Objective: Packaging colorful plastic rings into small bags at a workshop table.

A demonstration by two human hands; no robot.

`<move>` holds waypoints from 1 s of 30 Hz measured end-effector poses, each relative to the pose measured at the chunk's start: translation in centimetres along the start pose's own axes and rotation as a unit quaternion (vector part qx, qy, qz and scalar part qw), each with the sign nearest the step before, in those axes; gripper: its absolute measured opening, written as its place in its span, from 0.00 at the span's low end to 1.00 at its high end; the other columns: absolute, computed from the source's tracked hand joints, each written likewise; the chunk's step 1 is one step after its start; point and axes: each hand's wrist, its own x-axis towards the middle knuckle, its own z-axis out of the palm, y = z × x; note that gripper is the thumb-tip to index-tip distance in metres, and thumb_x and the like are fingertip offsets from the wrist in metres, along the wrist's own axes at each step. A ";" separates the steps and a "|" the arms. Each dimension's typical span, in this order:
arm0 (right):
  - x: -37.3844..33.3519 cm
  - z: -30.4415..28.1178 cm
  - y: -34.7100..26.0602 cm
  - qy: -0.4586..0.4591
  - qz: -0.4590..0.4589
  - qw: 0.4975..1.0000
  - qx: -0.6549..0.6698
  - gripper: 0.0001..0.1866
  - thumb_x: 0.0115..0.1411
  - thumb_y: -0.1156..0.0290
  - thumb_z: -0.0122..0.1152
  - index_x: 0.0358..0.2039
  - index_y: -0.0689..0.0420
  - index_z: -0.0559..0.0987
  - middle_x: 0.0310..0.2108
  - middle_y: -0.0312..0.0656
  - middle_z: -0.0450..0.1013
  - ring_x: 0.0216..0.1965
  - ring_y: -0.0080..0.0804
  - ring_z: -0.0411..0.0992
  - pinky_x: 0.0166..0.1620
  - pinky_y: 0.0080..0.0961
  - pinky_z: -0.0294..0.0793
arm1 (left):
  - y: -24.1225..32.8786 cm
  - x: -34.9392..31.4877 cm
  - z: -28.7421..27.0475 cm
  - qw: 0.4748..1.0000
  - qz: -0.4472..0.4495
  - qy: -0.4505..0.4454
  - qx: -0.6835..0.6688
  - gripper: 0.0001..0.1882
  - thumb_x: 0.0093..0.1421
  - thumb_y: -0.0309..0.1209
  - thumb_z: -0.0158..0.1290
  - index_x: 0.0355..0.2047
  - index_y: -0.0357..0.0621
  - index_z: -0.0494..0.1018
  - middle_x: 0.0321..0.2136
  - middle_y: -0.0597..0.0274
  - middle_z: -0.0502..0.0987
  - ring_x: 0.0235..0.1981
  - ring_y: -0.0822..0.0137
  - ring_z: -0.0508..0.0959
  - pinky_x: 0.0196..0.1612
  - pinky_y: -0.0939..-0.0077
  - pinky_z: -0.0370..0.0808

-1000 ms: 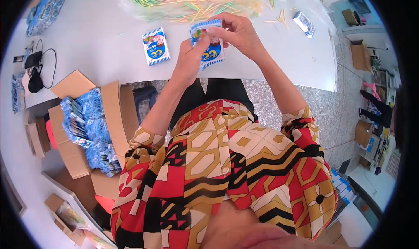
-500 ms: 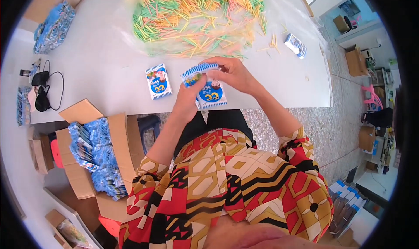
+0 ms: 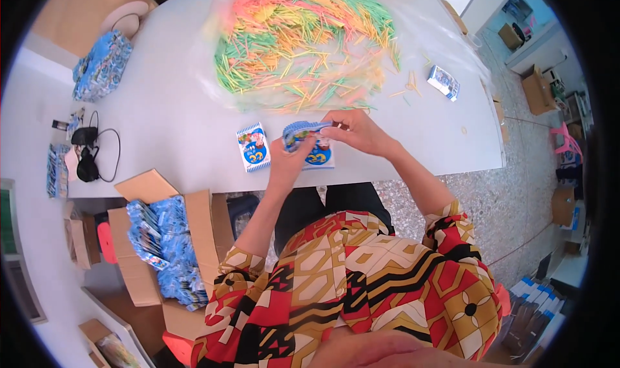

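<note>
Blue-white packet (image 3: pixel 296 136), curved, between fingers (image 3: pixel 334 133)

This looks like a workshop. Loose sticks (image 3: pixel 258 48) lie upper centre; blue packets (image 3: pixel 173 229) fill a carton (image 3: pixel 201 226), lower left.

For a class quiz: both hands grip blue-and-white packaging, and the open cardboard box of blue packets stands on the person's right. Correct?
Not quite: the open cardboard box of blue packets stands on the person's left, as the head view shows. The left hand and right hand do grip blue-and-white packaging.
</note>
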 end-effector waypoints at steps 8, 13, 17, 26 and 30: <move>4.9 -11.6 14.0 0.357 -0.076 0.897 -0.251 0.22 0.51 0.70 0.62 0.47 0.58 0.70 0.46 0.46 0.67 0.45 0.39 0.69 0.45 0.32 0.70 | 1.0 5.3 -5.2 0.971 0.094 -0.008 0.221 0.13 0.54 0.27 0.58 0.39 0.34 0.74 0.29 0.60 0.79 0.29 0.77 0.75 0.35 0.81 0.72; 7.0 -20.0 18.2 0.496 0.015 0.771 -0.398 0.31 0.47 0.69 0.63 0.53 0.57 0.64 0.51 0.52 0.61 0.53 0.53 0.60 0.52 0.43 0.64 | 0.1 7.6 -5.3 0.948 0.112 -0.005 0.299 0.16 0.51 0.26 0.59 0.41 0.35 0.73 0.39 0.54 0.77 0.33 0.70 0.78 0.37 0.76 0.73; 8.5 -22.8 20.4 0.472 0.058 0.745 -0.467 0.35 0.46 0.68 0.64 0.55 0.56 0.62 0.53 0.51 0.59 0.54 0.53 0.59 0.51 0.47 0.64 | -1.6 9.8 -5.3 0.910 0.105 -0.063 0.395 0.16 0.50 0.26 0.59 0.41 0.38 0.75 0.49 0.53 0.72 0.37 0.60 0.78 0.40 0.72 0.72; 9.4 -26.9 25.9 0.316 0.238 0.805 -0.442 0.38 0.50 0.64 0.61 0.61 0.53 0.56 0.54 0.55 0.62 0.55 0.52 0.61 0.58 0.39 0.61 | -2.8 13.2 -1.1 0.806 0.137 -0.107 0.566 0.12 0.46 0.31 0.61 0.33 0.43 0.77 0.56 0.54 0.64 0.44 0.52 0.75 0.42 0.64 0.73; 9.5 -22.1 20.6 0.404 0.035 0.763 -0.503 0.28 0.45 0.74 0.64 0.49 0.61 0.67 0.49 0.54 0.64 0.50 0.47 0.65 0.47 0.38 0.70 | -2.1 12.4 -1.2 0.777 0.158 -0.072 0.605 0.13 0.44 0.28 0.61 0.33 0.44 0.76 0.52 0.56 0.68 0.40 0.53 0.76 0.39 0.63 0.74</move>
